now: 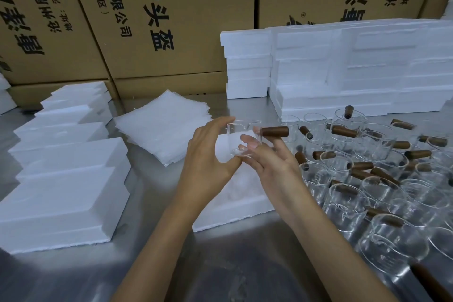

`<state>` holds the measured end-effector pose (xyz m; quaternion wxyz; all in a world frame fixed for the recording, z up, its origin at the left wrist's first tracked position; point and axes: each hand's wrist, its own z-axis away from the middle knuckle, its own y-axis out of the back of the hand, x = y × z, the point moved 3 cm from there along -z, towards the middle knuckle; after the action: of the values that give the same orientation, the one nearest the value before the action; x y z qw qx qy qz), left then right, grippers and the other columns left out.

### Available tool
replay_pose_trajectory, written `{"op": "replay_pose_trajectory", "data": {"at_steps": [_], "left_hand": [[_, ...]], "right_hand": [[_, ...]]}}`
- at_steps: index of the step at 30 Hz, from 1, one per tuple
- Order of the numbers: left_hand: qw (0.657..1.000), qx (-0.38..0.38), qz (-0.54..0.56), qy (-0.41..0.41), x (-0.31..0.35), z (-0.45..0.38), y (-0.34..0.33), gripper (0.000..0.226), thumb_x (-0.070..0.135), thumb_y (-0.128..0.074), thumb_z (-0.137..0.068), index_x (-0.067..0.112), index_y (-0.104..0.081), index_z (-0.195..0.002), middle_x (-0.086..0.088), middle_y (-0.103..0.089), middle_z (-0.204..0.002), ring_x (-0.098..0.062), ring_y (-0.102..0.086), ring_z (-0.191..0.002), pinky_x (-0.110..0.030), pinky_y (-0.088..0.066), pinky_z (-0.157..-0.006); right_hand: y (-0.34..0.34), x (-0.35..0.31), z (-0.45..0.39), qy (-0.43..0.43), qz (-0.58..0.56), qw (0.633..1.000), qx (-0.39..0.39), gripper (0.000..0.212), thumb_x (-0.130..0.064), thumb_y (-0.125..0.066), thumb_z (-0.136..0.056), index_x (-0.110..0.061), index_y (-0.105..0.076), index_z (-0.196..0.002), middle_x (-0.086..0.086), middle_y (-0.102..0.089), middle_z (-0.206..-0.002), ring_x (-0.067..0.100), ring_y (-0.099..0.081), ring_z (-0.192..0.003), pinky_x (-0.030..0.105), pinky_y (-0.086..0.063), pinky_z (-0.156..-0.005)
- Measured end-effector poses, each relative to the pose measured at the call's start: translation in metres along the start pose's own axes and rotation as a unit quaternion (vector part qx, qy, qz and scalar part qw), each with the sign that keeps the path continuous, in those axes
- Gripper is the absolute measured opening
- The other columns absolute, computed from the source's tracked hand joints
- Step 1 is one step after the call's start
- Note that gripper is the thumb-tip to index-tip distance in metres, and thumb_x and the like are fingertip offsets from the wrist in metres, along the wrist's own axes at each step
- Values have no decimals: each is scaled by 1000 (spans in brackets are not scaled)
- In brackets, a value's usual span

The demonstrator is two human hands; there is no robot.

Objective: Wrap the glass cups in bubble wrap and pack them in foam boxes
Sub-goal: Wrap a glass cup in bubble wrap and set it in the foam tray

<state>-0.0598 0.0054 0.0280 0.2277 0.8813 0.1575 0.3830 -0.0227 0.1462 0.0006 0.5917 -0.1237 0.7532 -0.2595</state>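
from the head view, both hands are raised over the steel worktop [152,203] and share one clear glass cup [241,138] with a brown wooden handle [274,131] that sticks out to the right. the left hand [208,154] curls round the cup's left side, fingers over the rim and thumb at the base. the right hand [269,162] pinches the cup's lower right edge with thumb and fingertips, one finger reaching up under the handle. directly beneath the hands lies an open foam box [235,208] flat on the worktop. beyond the left hand, slightly to its left, sits a stack of bubble wrap sheets [161,125]. further left of the left hand, foam lids [66,179] lie in stepped piles toward the worktop's near edge. to the right of the right hand stands a crowd of glass cups [382,179] with brown handles, packed close together and pointing various ways. behind them, past the right hand, more foam boxes [343,68] are stacked against large cardboard cartons [157,19] with printed black lettering.
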Motion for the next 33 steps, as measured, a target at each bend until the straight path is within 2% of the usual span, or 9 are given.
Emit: {"op": "replay_pose_trajectory", "data": {"at_steps": [4, 7, 9, 11, 16, 22, 26, 29, 33], "left_hand": [[1000, -4, -5, 4, -2, -1, 2, 67, 34, -84, -78, 53, -45, -128, 52, -40, -119, 0, -46, -119, -33, -46, -100], [1000, -23, -3, 20, -4, 0, 0, 66, 37, -85, -76, 52, -47, -128, 50, -41, -118, 4, -46, -117, -29, -44, -99], [999, -33, -7, 15, -3, 1, -3, 67, 36, -85, -75, 50, -48, -129, 53, -39, -117, 10, -44, -114, -29, -42, -99], [999, -47, -6, 8, -3, 2, -6, 69, 35, -85, -75, 50, -46, -130, 52, -39, -119, 12, -43, -113, -31, -42, -99], [990, -112, 54, 72, -10, 3, -13, 87, 47, -88, -67, 52, -33, -134, 38, -49, -118, 8, -48, -112, -15, -42, -84], [992, -34, 92, 85, -9, 1, -4, 62, 33, -86, -75, 43, -51, -124, 33, -57, -116, 4, -52, -109, -17, -41, -80], [997, -7, 68, 47, -3, 1, 2, 62, 27, -84, -79, 53, -45, -119, 29, -57, -119, -3, -53, -112, -12, -40, -81], [996, -3, 74, 42, -3, 1, 3, 62, 25, -84, -79, 50, -46, -120, 24, -60, -118, -5, -54, -110, -8, -38, -78], [995, -8, 80, 51, -4, 0, 2, 63, 24, -85, -77, 49, -47, -120, 30, -59, -114, -2, -54, -108, -7, -40, -77]], "right_hand": [[4, -5, -5, -3, 46, 998, 41, 39, -40, -76, -78, -22, -69, -111, 4, -71, -117, 18, -66, -111, 33, -51, -91], [14, -14, -5, 4, 88, 992, 96, 41, -57, -78, -72, -23, -72, -95, -1, -72, -84, 12, -67, -78, 26, -53, -72], [19, -18, -4, 6, 98, 990, 105, 26, -49, -74, -80, -23, -70, -79, -1, -60, -61, 11, -54, -57, 26, -47, -60], [22, -19, -4, 8, 86, 990, 112, 22, -31, -68, -90, -19, -65, -72, 0, -53, -53, 11, -48, -50, 27, -40, -58], [20, -26, -4, 39, 57, 994, 80, 11, -13, -60, -95, -9, -64, -86, 4, -59, -61, 12, -54, -56, 26, -44, -60], [16, -28, -3, 57, 35, 998, 5, 11, -5, -54, -94, -1, -64, -98, 8, -60, -70, 14, -57, -64, 24, -46, -64], [14, -26, -3, 58, 37, 997, -28, 13, -4, -55, -91, -1, -64, -101, 7, -62, -74, 15, -59, -70, 24, -47, -66], [15, -26, -3, 60, 41, 997, -34, 14, 0, -52, -94, 1, -62, -104, 6, -62, -75, 15, -60, -71, 24, -47, -67], [16, -24, -4, 61, 50, 996, -41, 14, -1, -53, -94, 2, -62, -105, 6, -63, -76, 15, -60, -71, 24, -47, -67]]}}
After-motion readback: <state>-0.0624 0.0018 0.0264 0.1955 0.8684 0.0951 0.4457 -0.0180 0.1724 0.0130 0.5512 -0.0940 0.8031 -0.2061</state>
